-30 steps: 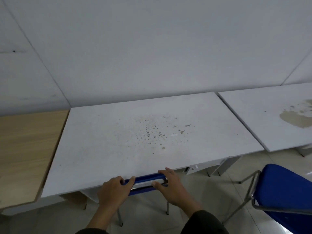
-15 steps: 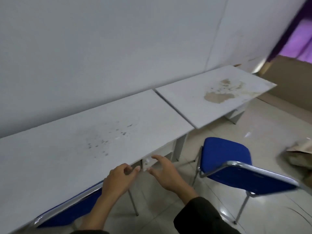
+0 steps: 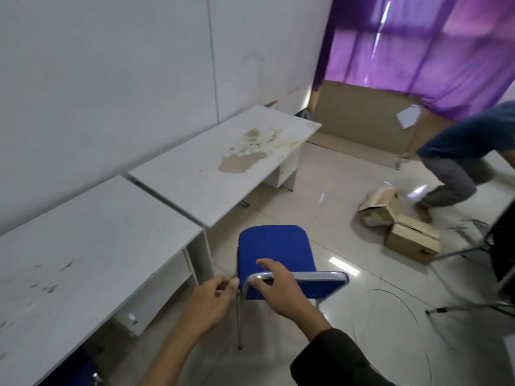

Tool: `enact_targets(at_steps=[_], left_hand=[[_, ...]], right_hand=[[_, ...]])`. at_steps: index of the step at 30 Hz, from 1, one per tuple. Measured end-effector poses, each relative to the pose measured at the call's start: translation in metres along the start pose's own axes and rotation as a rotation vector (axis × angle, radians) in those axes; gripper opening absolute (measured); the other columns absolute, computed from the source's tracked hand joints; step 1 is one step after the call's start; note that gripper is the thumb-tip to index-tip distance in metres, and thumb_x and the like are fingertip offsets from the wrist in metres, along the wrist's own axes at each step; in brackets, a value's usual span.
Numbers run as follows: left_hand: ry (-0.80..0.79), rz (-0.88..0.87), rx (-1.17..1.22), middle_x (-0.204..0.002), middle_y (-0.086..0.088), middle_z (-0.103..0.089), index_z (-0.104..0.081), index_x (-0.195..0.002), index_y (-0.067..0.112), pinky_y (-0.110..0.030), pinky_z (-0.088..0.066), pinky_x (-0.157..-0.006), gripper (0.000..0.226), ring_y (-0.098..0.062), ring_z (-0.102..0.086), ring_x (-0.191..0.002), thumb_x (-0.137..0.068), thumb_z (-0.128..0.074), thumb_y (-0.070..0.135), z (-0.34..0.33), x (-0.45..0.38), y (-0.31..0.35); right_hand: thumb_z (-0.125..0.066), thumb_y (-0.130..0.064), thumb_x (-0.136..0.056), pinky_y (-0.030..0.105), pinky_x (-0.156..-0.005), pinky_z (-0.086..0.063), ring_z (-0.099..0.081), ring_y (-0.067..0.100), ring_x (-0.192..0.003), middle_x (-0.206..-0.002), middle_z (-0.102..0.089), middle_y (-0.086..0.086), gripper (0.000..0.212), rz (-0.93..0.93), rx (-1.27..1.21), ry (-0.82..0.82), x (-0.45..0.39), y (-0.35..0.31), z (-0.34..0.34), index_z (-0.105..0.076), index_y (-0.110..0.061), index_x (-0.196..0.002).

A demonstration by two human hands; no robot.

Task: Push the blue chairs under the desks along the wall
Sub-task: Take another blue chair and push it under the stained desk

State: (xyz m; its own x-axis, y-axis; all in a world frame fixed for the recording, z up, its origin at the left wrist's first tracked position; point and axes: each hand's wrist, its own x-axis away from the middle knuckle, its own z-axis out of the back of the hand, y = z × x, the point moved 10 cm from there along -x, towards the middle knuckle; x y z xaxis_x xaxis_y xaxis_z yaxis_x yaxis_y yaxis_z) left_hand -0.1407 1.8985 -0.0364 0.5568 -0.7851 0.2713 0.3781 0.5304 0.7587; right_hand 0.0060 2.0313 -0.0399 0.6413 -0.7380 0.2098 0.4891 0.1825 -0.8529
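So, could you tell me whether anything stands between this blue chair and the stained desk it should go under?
Nothing visible does. The blue chair faces open tiled floor up to the stained desk; its drawer unit sits at the far end, and the cardboard boxes lie off to the right.

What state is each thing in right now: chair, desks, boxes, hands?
blue chair: out on the floor, not under a desk
stained desk: against the wall, surface peeled
near desk: against the wall, speckled
cardboard boxes: on the floor, flaps open
right hand: on the chair's backrest
left hand: beside the frame, loosely curled
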Motion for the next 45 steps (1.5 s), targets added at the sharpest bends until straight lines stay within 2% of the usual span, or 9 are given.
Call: enact_targets(at_steps=[7,12,15,16,18,22,28,34,45], left_hand=[[-0.055,-0.125,-0.155,-0.110,0.015,-0.065,-0.069,-0.113,0.036,-0.031,-0.057,-0.088,0.037,-0.003,-0.063,-0.098,-0.099,-0.052,0.066,-0.119,-0.062,0.074],[-0.067,-0.013,-0.229,-0.139,0.003,-0.054,-0.063,-0.129,0.030,-0.038,-0.047,-0.107,0.054,-0.021,-0.048,-0.134,-0.095,-0.055,0.070,-0.173,-0.095,0.065],[-0.098,0.072,-0.292,-0.144,0.004,-0.053,-0.063,-0.125,0.035,-0.039,-0.043,-0.109,0.075,-0.021,-0.044,-0.139,-0.077,-0.053,0.092,-0.190,-0.102,0.051],[-0.101,0.074,-0.284,-0.142,0.005,-0.053,-0.063,-0.120,0.037,-0.039,-0.045,-0.108,0.079,-0.021,-0.045,-0.137,-0.069,-0.054,0.097,-0.196,-0.108,0.055],[-0.115,0.074,-0.222,-0.133,0.007,-0.056,-0.064,-0.106,0.038,-0.039,-0.051,-0.103,0.083,-0.017,-0.053,-0.127,-0.055,-0.060,0.103,-0.201,-0.113,0.063],[-0.217,0.095,-0.126,-0.101,0.016,-0.067,-0.068,-0.085,0.030,-0.026,-0.053,-0.079,0.093,-0.003,-0.062,-0.091,-0.036,-0.059,0.108,-0.215,-0.128,0.081],[-0.143,-0.016,-0.203,-0.070,0.010,-0.070,-0.068,-0.067,0.026,-0.024,-0.051,-0.060,0.088,-0.006,-0.065,-0.068,-0.047,-0.053,0.110,-0.205,-0.160,0.095],[-0.091,-0.112,-0.167,-0.060,0.010,-0.068,-0.066,-0.061,0.027,-0.030,-0.058,-0.057,0.081,-0.007,-0.065,-0.060,-0.056,-0.054,0.107,-0.217,-0.188,0.111],[-0.068,-0.091,-0.102,-0.062,0.008,-0.068,-0.066,-0.063,0.026,-0.034,-0.058,-0.058,0.079,-0.011,-0.066,-0.062,-0.056,-0.059,0.104,-0.228,-0.226,0.133]], right_hand=[[-0.068,-0.034,-0.096,0.013,-0.074,-0.049,-0.057,0.007,-0.107,-0.135,-0.053,-0.011,0.045,-0.163,0.043,0.253,-0.001,0.111,0.123,-0.050,-0.036,-0.137],[-0.064,-0.053,-0.092,0.036,-0.105,-0.049,-0.052,0.012,-0.121,-0.138,-0.049,-0.009,0.047,-0.228,0.212,0.344,-0.002,0.166,0.166,-0.055,-0.034,-0.134],[-0.055,-0.075,-0.085,0.046,-0.120,-0.029,-0.018,0.024,-0.150,-0.160,-0.026,-0.003,0.061,-0.312,0.244,0.282,0.007,0.201,0.155,-0.047,-0.043,-0.137],[-0.051,-0.081,-0.081,0.049,-0.121,-0.023,0.000,0.024,-0.153,-0.164,-0.015,-0.005,0.065,-0.334,0.215,0.278,0.007,0.210,0.155,-0.044,-0.048,-0.136],[-0.049,-0.092,-0.069,0.053,-0.120,-0.024,0.011,0.023,-0.152,-0.163,-0.006,-0.011,0.071,-0.359,0.162,0.326,0.009,0.216,0.162,-0.043,-0.053,-0.128],[-0.056,-0.096,-0.058,0.049,-0.116,-0.032,0.005,0.022,-0.151,-0.158,-0.008,-0.017,0.066,-0.372,0.117,0.436,0.008,0.216,0.183,-0.049,-0.056,-0.110],[-0.063,-0.093,-0.055,0.050,-0.114,-0.036,-0.005,0.021,-0.150,-0.154,-0.012,-0.018,0.066,-0.332,0.082,0.444,-0.022,0.201,0.195,-0.060,-0.044,-0.099],[-0.075,-0.075,-0.068,0.051,-0.113,-0.039,-0.009,0.025,-0.150,-0.157,-0.010,-0.013,0.049,-0.317,0.103,0.397,-0.055,0.201,0.222,-0.058,-0.043,-0.101],[-0.071,-0.078,-0.069,0.041,-0.109,-0.038,-0.011,0.019,-0.143,-0.155,-0.014,-0.010,0.049,-0.263,0.175,0.366,-0.102,0.207,0.252,-0.055,-0.045,-0.101]])
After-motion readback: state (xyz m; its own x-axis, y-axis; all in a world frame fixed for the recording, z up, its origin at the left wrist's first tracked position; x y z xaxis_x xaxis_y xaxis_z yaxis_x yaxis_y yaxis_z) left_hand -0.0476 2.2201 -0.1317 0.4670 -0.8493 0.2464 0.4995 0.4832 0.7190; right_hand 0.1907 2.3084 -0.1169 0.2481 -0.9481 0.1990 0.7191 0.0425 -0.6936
